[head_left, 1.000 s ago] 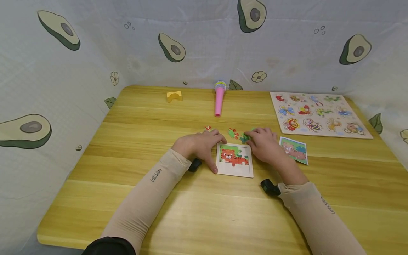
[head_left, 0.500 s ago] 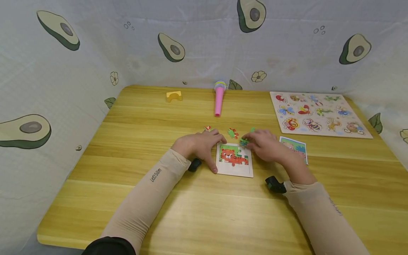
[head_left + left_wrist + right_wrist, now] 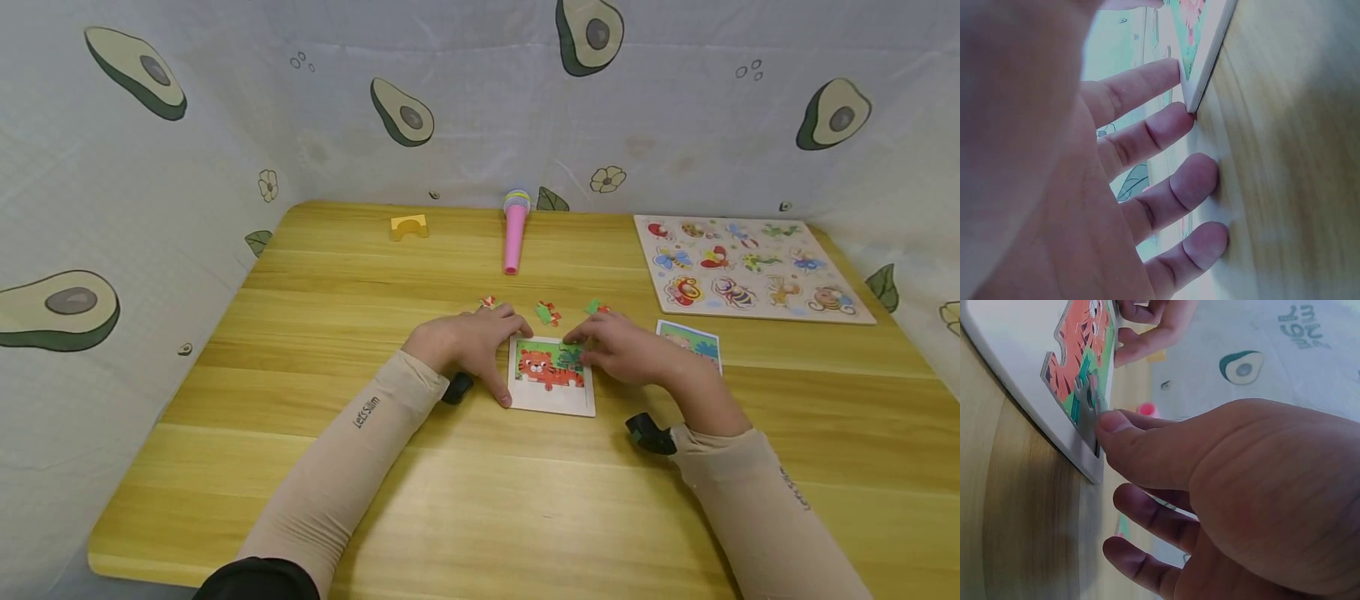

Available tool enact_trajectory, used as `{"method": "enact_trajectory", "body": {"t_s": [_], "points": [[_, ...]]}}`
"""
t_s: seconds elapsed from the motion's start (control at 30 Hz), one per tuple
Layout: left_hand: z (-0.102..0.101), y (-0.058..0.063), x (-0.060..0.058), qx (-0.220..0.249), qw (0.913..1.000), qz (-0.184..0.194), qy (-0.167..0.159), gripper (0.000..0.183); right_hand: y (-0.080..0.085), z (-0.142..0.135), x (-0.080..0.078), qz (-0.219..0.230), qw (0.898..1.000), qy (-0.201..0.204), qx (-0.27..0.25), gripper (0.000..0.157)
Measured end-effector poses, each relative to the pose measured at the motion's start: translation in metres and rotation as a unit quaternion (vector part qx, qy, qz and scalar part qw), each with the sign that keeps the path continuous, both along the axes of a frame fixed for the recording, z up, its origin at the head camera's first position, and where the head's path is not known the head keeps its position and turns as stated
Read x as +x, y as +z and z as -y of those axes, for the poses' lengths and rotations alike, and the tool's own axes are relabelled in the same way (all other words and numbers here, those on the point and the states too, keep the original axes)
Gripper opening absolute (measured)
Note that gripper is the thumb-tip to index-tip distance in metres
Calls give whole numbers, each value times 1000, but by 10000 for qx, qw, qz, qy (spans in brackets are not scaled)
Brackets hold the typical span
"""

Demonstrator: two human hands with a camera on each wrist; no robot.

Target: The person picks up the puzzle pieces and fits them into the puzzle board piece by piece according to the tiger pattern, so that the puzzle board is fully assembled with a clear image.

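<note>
A small wooden jigsaw board (image 3: 555, 405) with a partly filled tiger picture (image 3: 537, 363) lies on the table. My left hand (image 3: 477, 343) spans its left side, thumb at the near corner and index finger at the far edge. In the left wrist view the fingers (image 3: 1194, 181) are spread and nearly straight, two tips meeting the board's corner (image 3: 1210, 53). Over the board's upper right, my right hand (image 3: 624, 350) pinches a jigsaw piece (image 3: 1089, 406) between thumb and index finger. That piece is tilted above its spot; the other right fingers hang free.
Loose jigsaw pieces lie behind the board: red ones (image 3: 489, 302), a green and red group (image 3: 547, 313) and another (image 3: 596, 306). A picture card (image 3: 701, 342) sits beyond the right wrist. Farther back are an insect peg puzzle (image 3: 750, 271), a pink toy microphone (image 3: 514, 237) and a yellow arch block (image 3: 408, 227).
My right hand has moved left, bringing a green and blue jigsaw piece from behind the board onto the picture's upper right. The left hand has stayed at the board's left side.
</note>
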State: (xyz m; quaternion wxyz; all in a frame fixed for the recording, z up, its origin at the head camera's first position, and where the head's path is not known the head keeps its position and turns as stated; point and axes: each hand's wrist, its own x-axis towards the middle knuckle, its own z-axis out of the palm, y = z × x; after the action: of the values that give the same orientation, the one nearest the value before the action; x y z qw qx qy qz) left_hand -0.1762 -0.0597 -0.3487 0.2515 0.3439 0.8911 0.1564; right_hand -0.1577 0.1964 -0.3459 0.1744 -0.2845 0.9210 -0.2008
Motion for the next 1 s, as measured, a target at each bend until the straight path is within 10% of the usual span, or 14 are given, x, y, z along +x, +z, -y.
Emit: {"method": "enact_trajectory", "body": {"t_s": [1.0], "points": [[0, -2, -1, -65, 10000, -62, -42, 98, -2, 5, -1, 52, 10000, -62, 42, 27]]}}
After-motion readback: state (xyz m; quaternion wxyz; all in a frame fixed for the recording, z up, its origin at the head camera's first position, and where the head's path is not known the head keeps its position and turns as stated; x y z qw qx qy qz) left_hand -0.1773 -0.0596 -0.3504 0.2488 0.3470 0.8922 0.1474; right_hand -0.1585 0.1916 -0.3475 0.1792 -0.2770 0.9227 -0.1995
